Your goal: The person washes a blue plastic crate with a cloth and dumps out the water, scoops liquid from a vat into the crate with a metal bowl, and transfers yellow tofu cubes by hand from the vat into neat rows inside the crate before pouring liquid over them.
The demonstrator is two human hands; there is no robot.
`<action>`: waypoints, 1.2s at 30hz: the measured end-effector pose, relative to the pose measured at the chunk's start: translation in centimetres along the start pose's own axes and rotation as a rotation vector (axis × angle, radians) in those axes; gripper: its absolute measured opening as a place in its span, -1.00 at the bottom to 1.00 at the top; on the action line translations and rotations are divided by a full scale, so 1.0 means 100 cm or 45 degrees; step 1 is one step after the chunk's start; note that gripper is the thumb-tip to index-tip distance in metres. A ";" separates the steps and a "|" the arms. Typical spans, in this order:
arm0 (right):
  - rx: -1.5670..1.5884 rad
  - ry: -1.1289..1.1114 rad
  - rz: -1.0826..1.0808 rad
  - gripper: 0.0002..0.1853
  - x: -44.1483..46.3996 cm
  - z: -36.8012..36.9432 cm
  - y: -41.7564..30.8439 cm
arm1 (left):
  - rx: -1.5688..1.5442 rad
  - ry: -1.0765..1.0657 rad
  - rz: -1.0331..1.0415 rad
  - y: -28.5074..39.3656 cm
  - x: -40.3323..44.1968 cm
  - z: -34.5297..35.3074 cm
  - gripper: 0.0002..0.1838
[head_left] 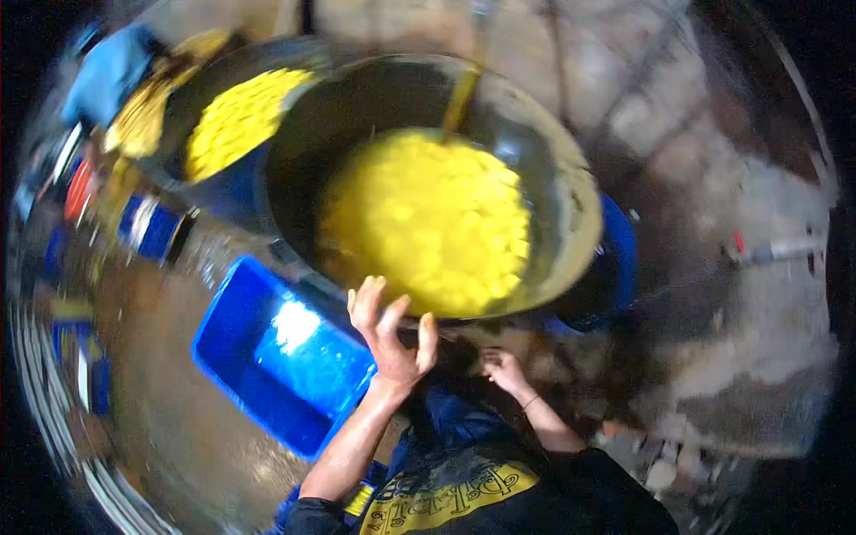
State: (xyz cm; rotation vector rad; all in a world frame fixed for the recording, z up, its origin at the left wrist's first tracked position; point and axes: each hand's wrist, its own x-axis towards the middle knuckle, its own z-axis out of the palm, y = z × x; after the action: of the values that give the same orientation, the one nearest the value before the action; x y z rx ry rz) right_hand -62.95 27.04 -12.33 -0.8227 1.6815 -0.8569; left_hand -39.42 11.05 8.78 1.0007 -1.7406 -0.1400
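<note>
A large dark round vat (575, 192) holds many yellow pieces (437, 214) in liquid, with a stick or handle (461, 98) leaning inside at the far side. My left hand (390, 334) is raised at the vat's near rim, fingers spread and bent, nothing in it. Beside it on the left lies a blue rectangular tub (308, 370), with a bright reflection inside. My right hand (504, 368) is lower, just in front of the vat, near my body. Its fingers are curled and blurred, and whatever they may hold cannot be made out.
A second vat (214, 192) of yellow pieces stands at upper left. Beyond it a person in blue (111, 76) bends by a yellowish heap (138, 116). A blue container (620, 259) sits behind the vat's right side. Rubble (669, 468) lies at lower right.
</note>
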 end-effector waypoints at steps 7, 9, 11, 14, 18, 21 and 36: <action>0.612 0.867 0.341 -0.73 0.040 -0.196 0.043 | 0.542 -0.132 0.152 -0.013 0.096 0.129 -0.56; 0.610 0.954 0.412 -0.76 0.094 -0.250 0.065 | 0.402 -0.143 0.127 -0.057 0.020 0.112 -0.56; 0.614 1.034 0.488 -0.78 0.150 -0.280 0.114 | 0.391 -0.363 -0.033 -0.105 -0.054 0.037 -0.51; -0.266 1.138 0.425 -0.88 0.257 -0.318 0.192 | 0.373 -0.357 -0.280 0.032 -0.001 0.064 -0.48; -0.111 0.403 0.268 -0.86 0.300 -0.302 0.226 | 0.568 -0.073 -0.409 0.026 0.007 0.074 -0.44; 0.348 0.182 -0.034 -0.84 0.336 -0.258 0.340 | 0.520 -0.412 -0.459 0.046 0.001 0.066 -0.40; 0.520 0.285 -0.025 -0.73 0.129 -0.326 -0.075 | 0.653 -0.241 -0.320 0.069 0.019 0.063 -0.73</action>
State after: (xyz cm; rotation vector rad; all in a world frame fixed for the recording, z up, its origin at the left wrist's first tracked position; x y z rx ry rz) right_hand -96.61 17.03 -5.07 -0.4762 1.6096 -1.2917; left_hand -48.60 11.87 11.21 1.6254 -1.8587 0.0598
